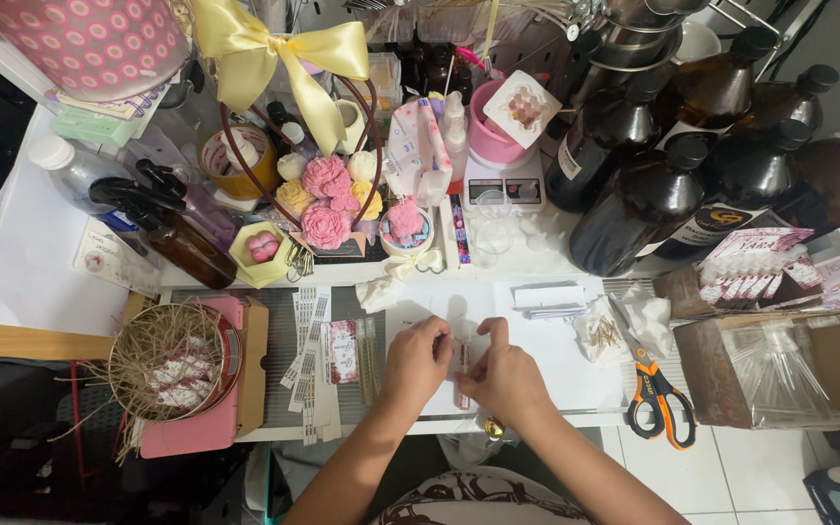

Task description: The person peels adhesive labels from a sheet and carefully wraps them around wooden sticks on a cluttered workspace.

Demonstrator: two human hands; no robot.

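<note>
head view: vial (462, 362) between hands (464, 365)

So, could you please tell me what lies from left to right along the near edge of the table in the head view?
Straw-filled round tin → label strips → left hand → right hand → orange-handled scissors → cardboard box of clear bags.

We see a slim clear vial (462, 362) with a pink label. It lies lengthwise on the white sheet (556, 360), pinched between both hands.
</note>
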